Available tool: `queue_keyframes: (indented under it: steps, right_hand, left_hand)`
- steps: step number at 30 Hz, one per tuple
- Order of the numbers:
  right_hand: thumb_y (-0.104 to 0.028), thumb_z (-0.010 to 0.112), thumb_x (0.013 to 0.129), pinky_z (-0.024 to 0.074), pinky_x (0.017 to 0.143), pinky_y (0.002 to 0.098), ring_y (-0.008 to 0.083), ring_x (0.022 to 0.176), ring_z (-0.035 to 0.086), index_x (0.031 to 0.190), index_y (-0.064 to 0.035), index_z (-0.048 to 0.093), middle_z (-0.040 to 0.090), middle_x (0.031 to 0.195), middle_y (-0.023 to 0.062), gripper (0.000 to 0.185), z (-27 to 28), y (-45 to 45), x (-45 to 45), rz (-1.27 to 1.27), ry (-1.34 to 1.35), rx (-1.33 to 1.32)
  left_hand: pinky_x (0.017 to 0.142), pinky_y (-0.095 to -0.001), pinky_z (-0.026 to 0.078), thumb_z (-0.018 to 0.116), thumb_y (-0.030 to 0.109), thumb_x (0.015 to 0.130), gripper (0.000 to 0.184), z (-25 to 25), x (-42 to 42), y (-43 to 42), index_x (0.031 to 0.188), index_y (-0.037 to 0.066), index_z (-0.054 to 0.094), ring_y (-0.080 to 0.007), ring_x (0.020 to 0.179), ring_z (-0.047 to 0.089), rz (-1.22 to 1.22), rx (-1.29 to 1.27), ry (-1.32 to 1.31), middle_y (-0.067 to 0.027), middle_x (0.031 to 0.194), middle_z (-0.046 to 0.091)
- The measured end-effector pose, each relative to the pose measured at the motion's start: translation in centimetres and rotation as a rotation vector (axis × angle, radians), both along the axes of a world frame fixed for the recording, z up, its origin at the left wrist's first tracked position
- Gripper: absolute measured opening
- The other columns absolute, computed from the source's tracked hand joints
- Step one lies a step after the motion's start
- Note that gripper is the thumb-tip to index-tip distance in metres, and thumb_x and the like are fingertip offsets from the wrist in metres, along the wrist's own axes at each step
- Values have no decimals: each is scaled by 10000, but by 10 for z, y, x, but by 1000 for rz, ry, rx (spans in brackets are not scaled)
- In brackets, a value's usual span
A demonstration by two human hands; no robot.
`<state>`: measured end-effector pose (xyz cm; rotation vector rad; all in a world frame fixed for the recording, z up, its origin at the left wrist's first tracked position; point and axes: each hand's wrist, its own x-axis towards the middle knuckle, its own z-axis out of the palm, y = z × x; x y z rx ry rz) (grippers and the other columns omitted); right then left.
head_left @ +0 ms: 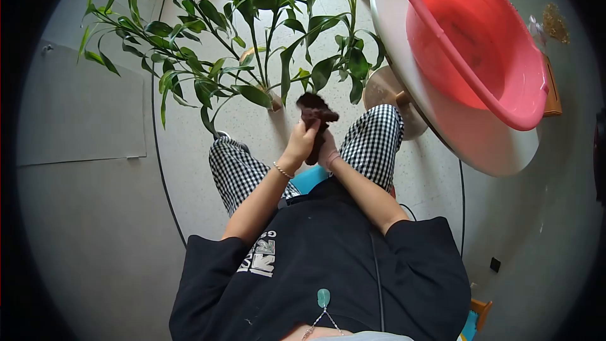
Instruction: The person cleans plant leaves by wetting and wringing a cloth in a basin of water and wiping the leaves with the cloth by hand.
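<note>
A dark brown cloth (315, 113) is bunched up between my hands, above my knees. My left hand (302, 141) wears a beaded bracelet at the wrist and is closed round the cloth, with the thumb on top. On the other side, my right hand (327, 150) is pressed against the lower part of the cloth; its fingers are mostly hidden behind it. The upper end of the cloth sticks out beyond both hands. Just past it stand the leafy stems of a green plant (252, 95).
At the upper right a pink basin (505, 98) rests on a round white table (511, 151), with an orange-brown object (553, 88) beside it. A round beige base (379, 91) shows beneath the table. Dark cables run along the floor. A teal seat (310, 179) shows between my legs.
</note>
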<state>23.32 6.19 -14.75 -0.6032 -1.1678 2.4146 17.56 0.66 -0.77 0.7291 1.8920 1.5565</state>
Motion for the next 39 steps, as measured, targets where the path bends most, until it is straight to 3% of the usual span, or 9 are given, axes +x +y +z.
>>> queue_keyframes:
  steps: [1, 3, 10, 14, 19, 21, 23, 32, 39]
  right_hand:
    - [-187, 507, 813, 463, 742, 311, 278, 912, 576, 997, -61, 553, 601, 944, 158, 228, 68, 7, 11, 11, 96, -690]
    - [-147, 469, 873, 477, 699, 309, 209, 839, 594, 1098, -44, 492, 604, 962, 72, 249, 36, 12, 12, 94, -347, 733]
    - [-235, 509, 854, 478, 759, 348, 168, 872, 565, 1170, -71, 457, 565, 1023, 46, 360, 107, 10, 28, 265, -2, -648]
    - [-321, 474, 888, 479, 751, 331, 192, 811, 582, 1096, -44, 524, 591, 970, 64, 350, 0, 3, 19, 42, -278, -200]
    - [-361, 428, 909, 485, 769, 326, 214, 819, 598, 1032, -10, 533, 607, 944, 110, 387, 34, 41, 24, -272, -93, -539]
    - [-341, 422, 906, 477, 805, 376, 249, 895, 582, 1036, 0, 526, 596, 991, 144, 380, 58, 49, 30, -167, 62, -631]
    - [-210, 419, 880, 448, 854, 418, 289, 999, 537, 1044, 14, 514, 568, 1047, 178, 293, 96, 61, 39, -110, 239, -1002]
    - [147, 507, 719, 357, 1000, 400, 228, 1135, 454, 1011, -117, 544, 497, 1169, 75, 395, 106, 59, 67, -23, 495, -793]
    - [-392, 418, 901, 386, 962, 390, 241, 1102, 483, 1252, -75, 380, 483, 1197, 131, 475, 141, 53, 56, 9, 501, -794]
  left_hand:
    - [854, -268, 371, 550, 147, 828, 302, -14, -6, 3, 1083, -14, 534, -175, 956, 508, -26, 5, 382, -86, 1011, 566]
    - [729, -325, 451, 544, 112, 828, 238, 8, -10, 6, 1015, -33, 566, -206, 828, 579, 130, -78, 367, -126, 901, 616]
    - [554, -260, 472, 459, 365, 906, 427, -18, -24, 6, 817, -32, 590, -122, 641, 611, 137, -334, 13, -110, 680, 635]
    - [611, -417, 464, 403, 440, 897, 559, -51, -34, -1, 771, -57, 624, -377, 676, 609, 171, -462, 225, -229, 673, 610]
    - [640, -395, 456, 455, 404, 879, 508, -22, -42, -3, 799, -74, 608, -355, 709, 607, 93, -585, 142, -254, 737, 607]
    - [554, -311, 471, 496, 327, 877, 387, -45, -50, -10, 846, -37, 626, -187, 671, 606, 84, -548, 226, -148, 712, 623]
    - [623, -309, 514, 527, 139, 843, 314, -69, -67, -24, 1138, 33, 511, -210, 689, 614, 182, -473, 207, -117, 862, 622]
    - [871, -340, 412, 648, 198, 772, 487, 18, -69, 62, 1159, -16, 444, -298, 977, 542, -72, -36, 538, -179, 1095, 537]
    - [668, -204, 450, 629, 120, 805, 161, 56, -73, 56, 897, 25, 538, -62, 715, 539, -224, 5, -187, -1, 802, 580]
